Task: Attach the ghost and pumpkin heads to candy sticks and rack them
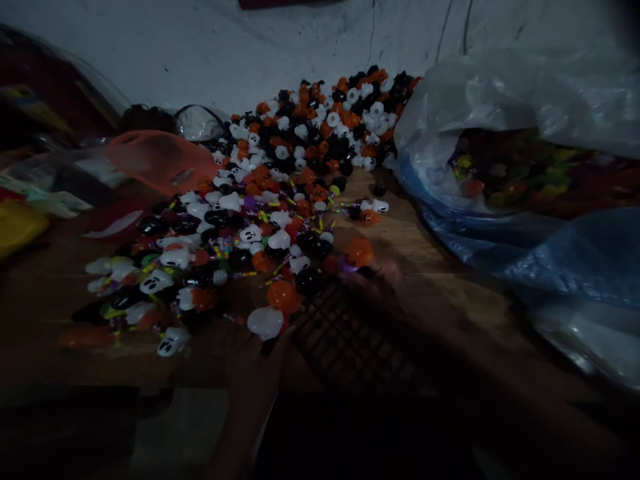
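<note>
The scene is very dark. A big heap of small toys [300,153], white ghosts, orange pumpkins and black pieces on striped sticks, spreads over a wooden table [430,267]. My left hand [253,363] comes up from the bottom edge, its fingers at a white ghost [265,322] at the near edge of the heap. My right hand [385,279], blurred, is at an orange pumpkin [359,252] with a purple stick. Between the hands lies a black grid tray [350,340].
A large clear and blue plastic bag [525,153] holding coloured pieces fills the right side. An orange translucent bag [160,160] and dim clutter, including a yellow item [17,227], sit at the left. A pale wall [225,47] stands behind.
</note>
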Motion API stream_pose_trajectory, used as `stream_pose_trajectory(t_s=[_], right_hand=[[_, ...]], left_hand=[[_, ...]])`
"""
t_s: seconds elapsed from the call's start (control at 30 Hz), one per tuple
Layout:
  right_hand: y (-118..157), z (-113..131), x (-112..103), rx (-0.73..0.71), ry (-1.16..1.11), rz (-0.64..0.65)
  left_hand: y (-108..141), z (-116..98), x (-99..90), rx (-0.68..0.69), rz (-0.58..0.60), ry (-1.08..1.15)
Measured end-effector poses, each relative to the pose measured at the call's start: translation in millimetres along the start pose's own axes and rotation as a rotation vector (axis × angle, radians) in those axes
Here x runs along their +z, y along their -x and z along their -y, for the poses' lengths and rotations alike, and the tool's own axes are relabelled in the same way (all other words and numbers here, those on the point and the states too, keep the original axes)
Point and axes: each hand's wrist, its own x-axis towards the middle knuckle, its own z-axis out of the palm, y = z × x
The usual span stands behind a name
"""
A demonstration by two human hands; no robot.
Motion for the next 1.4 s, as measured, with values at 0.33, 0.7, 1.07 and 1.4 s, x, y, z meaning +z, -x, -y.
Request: stream_pose_trajectory(t_s=[0.33,0.7,1.07,1.4], right_hand=[[-2,-4,6,-0.075,0.031,0.092],[-3,-2,6,-0.032,0.208,0.169],[-12,-7,-1,-0.201,0.255,0.261],[-17,-8,-1,-0.157,0.244,0.386]], left_hand=[[-3,-4,-3.4,0.042,-0.019,-0.089],[-6,-11,-8.7,0.029,-0.018,-0.032],[-4,-9,-9.0,-0.025,0.052,-0.015],[-8,-13,-10.3,-0.073,0.029,0.081]])
